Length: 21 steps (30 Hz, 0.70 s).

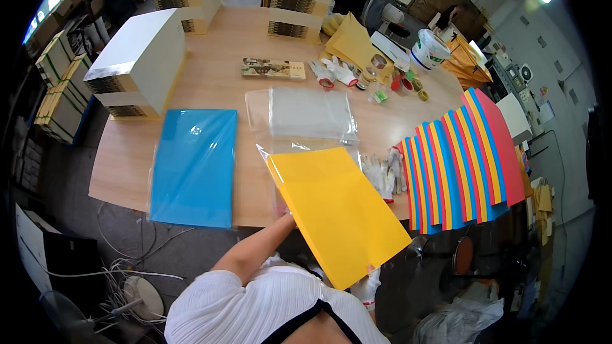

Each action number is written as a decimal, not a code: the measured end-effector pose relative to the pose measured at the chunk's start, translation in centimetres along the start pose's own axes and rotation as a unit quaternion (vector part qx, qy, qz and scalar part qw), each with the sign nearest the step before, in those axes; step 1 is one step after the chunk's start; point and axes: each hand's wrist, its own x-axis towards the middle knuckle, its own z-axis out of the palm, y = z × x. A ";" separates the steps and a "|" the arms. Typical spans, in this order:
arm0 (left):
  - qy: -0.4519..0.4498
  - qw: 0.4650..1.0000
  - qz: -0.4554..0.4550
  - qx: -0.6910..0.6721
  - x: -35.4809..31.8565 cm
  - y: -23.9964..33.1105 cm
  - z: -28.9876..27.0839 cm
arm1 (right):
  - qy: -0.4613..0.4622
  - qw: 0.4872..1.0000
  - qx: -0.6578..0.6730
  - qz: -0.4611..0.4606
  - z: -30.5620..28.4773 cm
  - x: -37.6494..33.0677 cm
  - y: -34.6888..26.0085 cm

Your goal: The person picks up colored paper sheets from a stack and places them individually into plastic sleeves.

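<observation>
A thick, flat yellow pack (pixel 338 210) is tilted over the table's front edge. A clear plastic sleeve (pixel 262 151) shows at its far left corner. My right hand (pixel 366 285), in a white glove with fingertips showing, grips the pack's near lower edge. My left hand (pixel 291 218) reaches to the pack's left side; its fingers are hidden behind it. Left of them lies a blue pack (pixel 194 165) in clear plastic. Beyond the yellow pack, a stack of clear plastic sleeves (pixel 309 111) rests on the table.
Fanned red, blue and yellow packs (pixel 456 165) stand at the right, beside white gloves (pixel 384 175). Tall white stacks (pixel 143 57) occupy the far left. A printed booklet (pixel 273 69), tape rolls (pixel 368 78), a white bucket (pixel 430 48) and a fan (pixel 380 6) are at the back.
</observation>
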 end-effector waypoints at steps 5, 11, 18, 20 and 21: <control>-0.052 0.993 0.053 0.091 -3.4 -2.5 0.0 | 0.026 0.999 0.014 -0.024 1.1 0.2 0.2; -0.101 0.977 0.101 0.156 -4.9 -3.6 -0.2 | 0.044 0.998 -0.015 -0.041 0.6 0.1 0.5; -0.141 0.965 -0.176 -0.137 -6.8 2.3 -2.7 | 0.103 0.994 0.019 -0.029 -1.3 -0.3 0.8; -0.273 0.958 -0.065 0.056 -8.5 11.1 -6.6 | 0.041 0.998 -0.026 -0.039 -3.1 -0.6 0.6; -0.481 0.852 -0.202 0.051 -8.5 10.8 -8.9 | 0.007 0.998 -0.047 -0.045 -3.6 -0.5 0.6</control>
